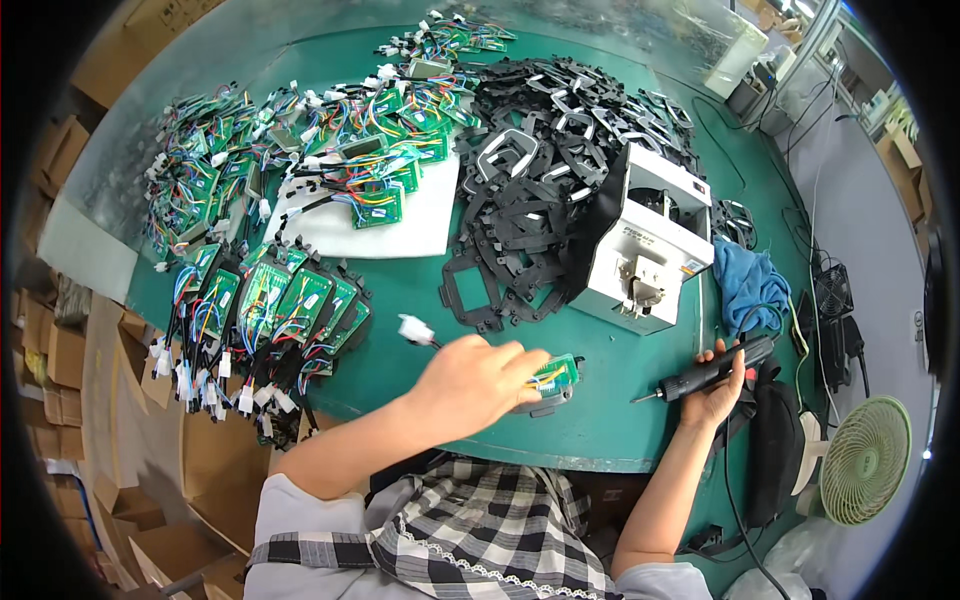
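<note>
My left hand point(475, 385) was pinched on a green rectangular circuit board with coloured wires point(566, 371), lying just at my fingertips over a dark plastic frame point(545, 405). Well to its right, my right hand point(712, 398) was wrapped around a black cylindrical electric screwdriver point(712, 373). A slipping bit could, I judged, damage the wires.

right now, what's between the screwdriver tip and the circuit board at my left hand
In the head view, only bare green tabletop separates the screwdriver tip from the circuit board.
</note>
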Demonstrator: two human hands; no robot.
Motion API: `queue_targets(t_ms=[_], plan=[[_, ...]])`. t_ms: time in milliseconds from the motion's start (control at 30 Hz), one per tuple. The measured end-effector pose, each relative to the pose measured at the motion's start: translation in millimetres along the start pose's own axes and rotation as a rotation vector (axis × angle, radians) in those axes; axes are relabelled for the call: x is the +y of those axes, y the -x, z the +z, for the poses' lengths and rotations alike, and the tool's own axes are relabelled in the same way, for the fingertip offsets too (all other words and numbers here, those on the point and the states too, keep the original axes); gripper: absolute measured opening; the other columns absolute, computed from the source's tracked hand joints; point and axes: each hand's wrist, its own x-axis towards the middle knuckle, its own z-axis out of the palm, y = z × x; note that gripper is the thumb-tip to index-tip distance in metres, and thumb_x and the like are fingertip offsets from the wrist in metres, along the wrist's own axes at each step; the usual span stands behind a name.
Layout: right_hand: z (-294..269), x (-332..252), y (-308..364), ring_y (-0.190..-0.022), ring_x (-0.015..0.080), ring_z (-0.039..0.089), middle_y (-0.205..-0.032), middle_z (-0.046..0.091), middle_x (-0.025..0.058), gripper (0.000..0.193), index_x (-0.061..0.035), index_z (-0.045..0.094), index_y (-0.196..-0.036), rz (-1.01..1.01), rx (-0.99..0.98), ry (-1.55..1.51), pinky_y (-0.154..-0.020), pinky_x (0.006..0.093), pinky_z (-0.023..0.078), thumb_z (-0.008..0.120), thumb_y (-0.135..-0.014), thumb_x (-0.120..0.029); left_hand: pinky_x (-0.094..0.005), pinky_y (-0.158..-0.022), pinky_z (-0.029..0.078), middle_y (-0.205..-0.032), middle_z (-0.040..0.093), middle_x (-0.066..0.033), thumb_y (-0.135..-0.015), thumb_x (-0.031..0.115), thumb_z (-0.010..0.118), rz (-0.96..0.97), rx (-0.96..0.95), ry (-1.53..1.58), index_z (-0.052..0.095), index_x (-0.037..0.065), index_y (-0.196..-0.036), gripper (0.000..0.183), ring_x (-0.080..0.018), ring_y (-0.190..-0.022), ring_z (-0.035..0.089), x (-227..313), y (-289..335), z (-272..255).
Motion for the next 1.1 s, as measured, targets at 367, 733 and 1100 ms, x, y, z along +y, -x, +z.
queue_targets(t_ms=[367,733,1100], plan=[[2,1,2,-0.074,0.0140,0.060,-0.104,0.065,0.0086,0.035,-0.0107,0.054,-0.116,-0.078,0.061,0.141,-0.061,0.0260,0.055,0.068,-0.090,-0.029,-0.0432,-0.098,0.038,-0.104,0.059,-0.0049,-0.073,0.051,0.070,-0.018,-0.001,-0.071,0.061,0.010,-0.115,0.060,-0.0215,-0.100,0.057,-17,27,34],[8,-17,14,-0.065,0.0163,0.054,-0.089,0.061,0.0068,0.047,-0.0141,0.045,-0.130,-0.058,-0.136,0.129,-0.059,0.0313,0.047,0.053,-0.096,-0.046,-0.0364,-0.085,0.042,-0.109,0.058,0.0004,-0.072,0.036,0.075,0.118,-0.035,0.050,0.061,0.016,-0.113,0.048,-0.0190,-0.098,0.057,-33,3,32],[160,-40,32,-0.051,0.0214,0.058,-0.074,0.057,0.0124,0.070,0.0009,0.034,-0.121,-0.799,-0.389,0.253,-0.048,0.0346,0.051,0.060,-0.087,-0.055,-0.0399,-0.093,0.044,-0.111,0.060,-0.0074,-0.065,0.032,0.081,-0.102,0.012,0.241,0.062,0.006,-0.112,0.057,-0.0283,-0.102,0.056,-26,0,43]])
